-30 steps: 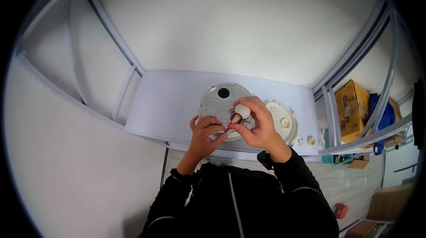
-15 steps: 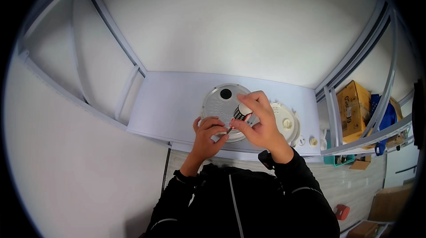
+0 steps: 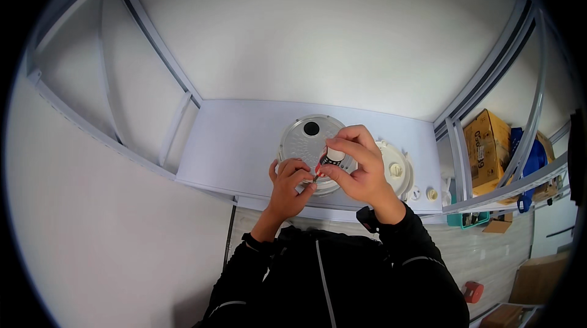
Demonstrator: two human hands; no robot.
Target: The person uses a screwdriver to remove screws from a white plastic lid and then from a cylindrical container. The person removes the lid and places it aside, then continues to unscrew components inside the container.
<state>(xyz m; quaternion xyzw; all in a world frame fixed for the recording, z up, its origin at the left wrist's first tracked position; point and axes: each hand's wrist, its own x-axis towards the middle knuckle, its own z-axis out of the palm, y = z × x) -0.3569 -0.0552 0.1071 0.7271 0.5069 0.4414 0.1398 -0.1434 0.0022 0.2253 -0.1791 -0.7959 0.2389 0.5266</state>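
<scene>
Screwdriver (image 3: 331, 160) is leaning over the near edge of the round silver plate (image 3: 299, 142) on the bench, and what's changed in the last second is mostly its handle: it's rolled round in the fingers, so the wide red face from a second ago is down to a strip on the left, with more of the black-and-white side showing. Tip's hardly moved, so I'd call it turning on one spot rather than shifting along the rim. Can't see what's under the tip, though. Grip-wise, the right hand (image 3: 365, 172) has the fat handle pinched between thumb and curled fingers, up around the white end. Left hand (image 3: 287, 187) is bent over the rim, thumb and index drawn close together right by the shaft; whether they're actually squeezing it, I can't tell.
</scene>
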